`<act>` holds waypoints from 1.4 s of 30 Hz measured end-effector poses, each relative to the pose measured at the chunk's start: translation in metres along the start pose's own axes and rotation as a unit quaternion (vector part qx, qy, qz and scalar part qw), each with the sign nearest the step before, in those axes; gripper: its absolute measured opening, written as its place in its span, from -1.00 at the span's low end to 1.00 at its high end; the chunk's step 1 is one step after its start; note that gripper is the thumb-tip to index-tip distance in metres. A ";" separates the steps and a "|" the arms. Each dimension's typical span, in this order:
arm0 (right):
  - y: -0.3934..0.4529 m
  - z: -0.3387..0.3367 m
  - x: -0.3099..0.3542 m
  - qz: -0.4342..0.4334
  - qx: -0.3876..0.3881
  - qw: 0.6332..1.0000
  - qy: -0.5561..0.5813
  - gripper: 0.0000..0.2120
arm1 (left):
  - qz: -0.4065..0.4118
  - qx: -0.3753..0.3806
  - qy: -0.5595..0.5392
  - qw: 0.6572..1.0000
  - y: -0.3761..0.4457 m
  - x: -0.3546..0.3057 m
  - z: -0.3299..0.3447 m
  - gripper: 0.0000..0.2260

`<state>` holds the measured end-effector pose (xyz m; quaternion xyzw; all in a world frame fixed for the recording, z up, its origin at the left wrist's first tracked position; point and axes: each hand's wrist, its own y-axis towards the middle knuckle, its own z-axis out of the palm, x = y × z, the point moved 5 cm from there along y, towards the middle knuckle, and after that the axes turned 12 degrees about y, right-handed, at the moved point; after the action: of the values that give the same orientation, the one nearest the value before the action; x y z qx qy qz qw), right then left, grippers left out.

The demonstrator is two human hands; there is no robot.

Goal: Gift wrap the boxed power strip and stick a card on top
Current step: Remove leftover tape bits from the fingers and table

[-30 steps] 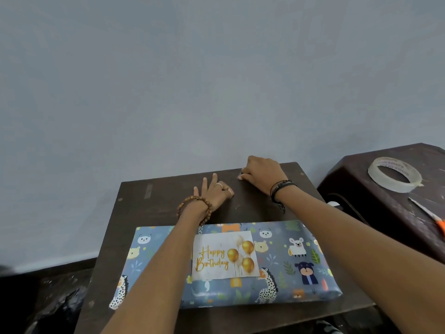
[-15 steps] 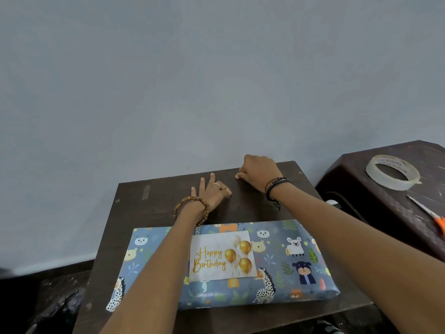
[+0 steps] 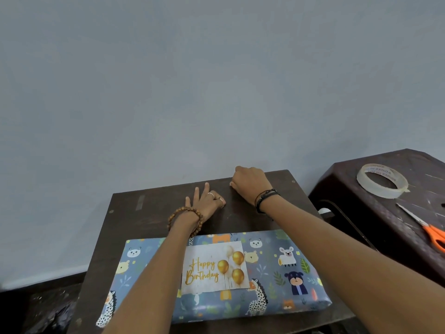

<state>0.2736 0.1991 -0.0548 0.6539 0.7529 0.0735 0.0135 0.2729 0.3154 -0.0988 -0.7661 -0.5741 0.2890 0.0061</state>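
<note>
1. My left hand [image 3: 204, 201] lies flat on the dark wooden table [image 3: 134, 220], fingers straight and spread toward the wall, holding nothing. It wears two rings, and a brown beaded bracelet [image 3: 185, 219] circles the wrist.
2. My right hand [image 3: 250, 183] rests on the table near its far edge, just right of the left one. Its fingers are curled under; I cannot see anything inside them. Dark bands [image 3: 266, 198] wrap that wrist.
3. The two hands sit close together but do not touch.
4. Both my forearms reach out over the wrapped box [image 3: 277, 280], which lies flat on the near part of the table, well apart from either hand.
5. The box is covered in blue paper printed with cartoon animals: bears, a sheep, zebras.
6. A white card [image 3: 214, 268] reading "Happy Birthday" in gold, with three gold balloons, lies on top of the box near its middle, partly crossed by my left forearm.
7. To the right stands a dark plastic stool [image 3: 361, 213], apart from the table.
8. On the stool sit a roll of clear tape [image 3: 382, 180] and, nearer me, orange-handled scissors [image 3: 426, 230].
9. A plain grey-blue wall [image 3: 216, 80] rises behind the table.
</note>
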 end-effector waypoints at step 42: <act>-0.002 -0.030 0.124 0.043 0.015 0.808 0.587 -0.92 | -0.049 -0.082 -0.600 0.794 -0.080 0.081 -0.058 -0.85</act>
<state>0.2499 0.3186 -0.0159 0.5176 0.5896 0.4329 -0.4438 0.2426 0.4326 -0.0586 -0.4070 -0.5210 0.6418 -0.3886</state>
